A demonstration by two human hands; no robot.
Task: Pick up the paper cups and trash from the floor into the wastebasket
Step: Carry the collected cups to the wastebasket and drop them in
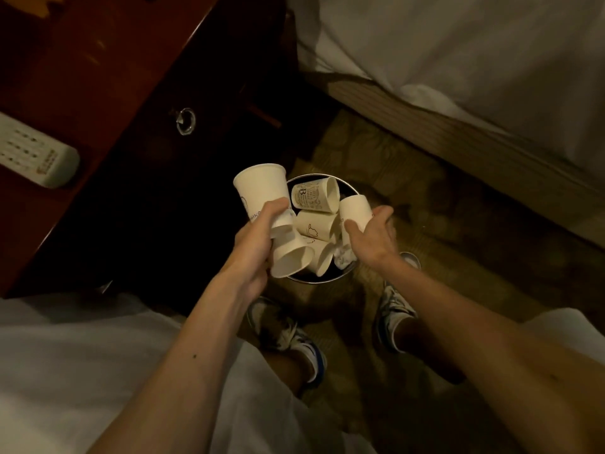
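Wooden nightstand point(108, 77) at left, left hand point(258, 237) gripping tall cup point(260, 188) and second cup point(289, 258) over wastebasket point(314, 281), more cups point(316, 194) and crumpled paper point(343, 257) inside it, right hand point(373, 235) curled round small cup point(355, 209) above its rim, bed point(458, 60) at right

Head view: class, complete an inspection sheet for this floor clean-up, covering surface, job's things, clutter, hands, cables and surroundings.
Surface: patterned carpet, dimly lit.
Job's things: round metal wastebasket holding several paper cups and crumpled paper.
Clutter: nothing seen.
Hands: left hand grips two cups; right hand holds one cup; both are above the wastebasket.
Cables: nothing seen.
Surroundings: dark wooden nightstand with a white remote on it, at left; bed with white sheet, at right.
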